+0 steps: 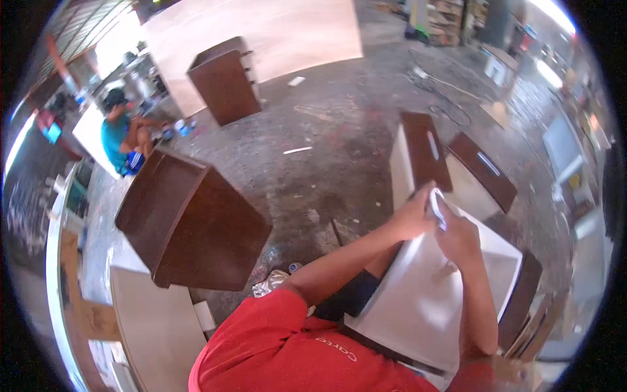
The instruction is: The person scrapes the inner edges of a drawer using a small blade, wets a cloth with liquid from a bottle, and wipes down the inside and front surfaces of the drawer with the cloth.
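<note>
A white-lined drawer box (pixel 418 304) rests tilted across my lap, its dark edge near my red shirt. Both hands meet over its far corner. My left hand (pixel 416 214) is closed, its fingertips at a small white folded piece (pixel 437 208) that looks like paper or cloth. My right hand (pixel 458 235) closes around the same piece from the other side, and its forearm crosses over the drawer. The fingers partly hide the piece, so its exact kind is unclear.
Two brown-fronted drawers (pixel 426 151) (pixel 484 171) stand beyond my hands. A dark brown cabinet (pixel 206 228) stands at left, another (pixel 225 81) farther back by a large pale panel (pixel 261 29). A person (pixel 121 137) sits low at left. A cable (pixel 450 108) lies on the floor.
</note>
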Action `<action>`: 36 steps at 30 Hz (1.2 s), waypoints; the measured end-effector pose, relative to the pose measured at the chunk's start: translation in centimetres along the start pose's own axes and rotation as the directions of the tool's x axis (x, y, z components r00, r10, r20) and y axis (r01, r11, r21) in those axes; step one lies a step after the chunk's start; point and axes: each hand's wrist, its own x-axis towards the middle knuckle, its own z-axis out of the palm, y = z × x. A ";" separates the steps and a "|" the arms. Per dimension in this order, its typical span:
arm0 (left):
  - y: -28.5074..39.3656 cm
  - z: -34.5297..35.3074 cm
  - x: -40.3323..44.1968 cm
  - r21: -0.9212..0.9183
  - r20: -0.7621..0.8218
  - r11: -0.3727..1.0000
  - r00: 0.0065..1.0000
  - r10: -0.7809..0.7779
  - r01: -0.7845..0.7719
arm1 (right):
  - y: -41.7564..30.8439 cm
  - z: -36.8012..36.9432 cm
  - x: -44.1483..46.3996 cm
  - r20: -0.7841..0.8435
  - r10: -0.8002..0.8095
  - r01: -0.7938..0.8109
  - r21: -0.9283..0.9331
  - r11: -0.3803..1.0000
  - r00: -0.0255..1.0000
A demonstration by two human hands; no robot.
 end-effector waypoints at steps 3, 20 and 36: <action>-2.6 1.1 0.4 0.104 -0.127 0.976 0.971 0.204 -0.192 | -0.2 -0.5 -0.7 0.052 0.141 -0.137 -0.064 0.988 0.989; -1.3 0.1 0.8 -0.143 -0.018 0.980 0.991 0.135 -0.136 | 1.4 2.3 -0.4 -0.031 0.051 -0.051 -0.001 0.999 0.998; 1.7 -0.4 3.1 -0.009 -0.105 0.996 0.990 -0.092 0.092 | 12.0 -1.6 -10.4 -0.161 0.401 -0.431 -0.256 0.865 0.902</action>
